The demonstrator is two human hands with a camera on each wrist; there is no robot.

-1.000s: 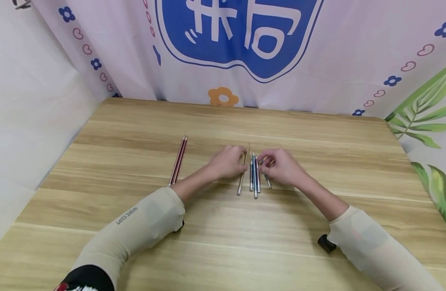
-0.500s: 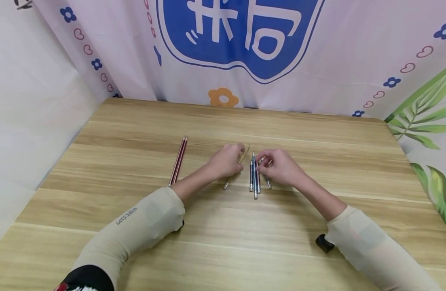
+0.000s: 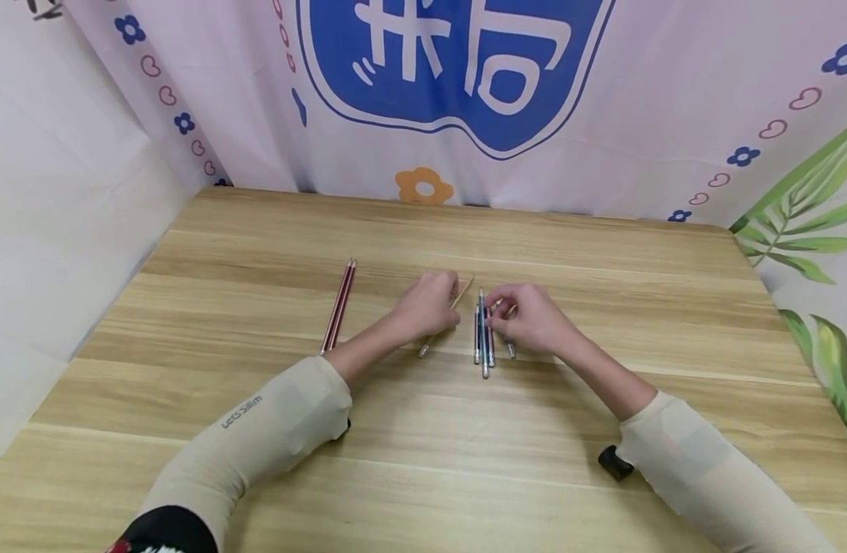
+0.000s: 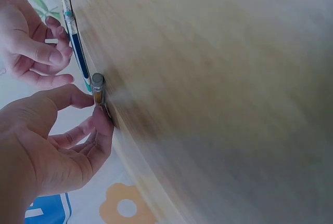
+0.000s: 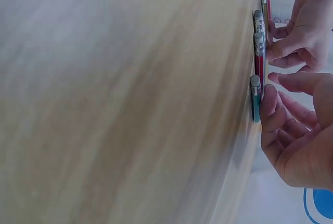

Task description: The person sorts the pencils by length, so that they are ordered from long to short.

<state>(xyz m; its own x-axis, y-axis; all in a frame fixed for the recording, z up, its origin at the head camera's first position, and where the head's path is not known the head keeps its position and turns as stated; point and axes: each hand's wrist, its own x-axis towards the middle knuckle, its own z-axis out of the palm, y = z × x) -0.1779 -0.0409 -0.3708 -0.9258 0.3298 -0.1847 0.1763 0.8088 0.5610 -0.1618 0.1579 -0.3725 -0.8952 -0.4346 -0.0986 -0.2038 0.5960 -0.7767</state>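
Two pencils (image 3: 342,306) left of centre are dark red, the table (image 3: 451,445) light brown with wood grain, both sleeves (image 3: 285,407) beige.

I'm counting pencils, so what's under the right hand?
In the head view, one end of a pencil pokes out from under the right hand. The hand covers most of that pencil, and I can't tell whether anything else is there.

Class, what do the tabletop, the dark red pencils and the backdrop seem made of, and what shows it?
Tabletop: wood or wood-look laminate, satin; streaked grain, soft reflections.
Dark red pencils: probably painted wood, smooth; even colour.
Backdrop: likely fabric, matte; soft folds.
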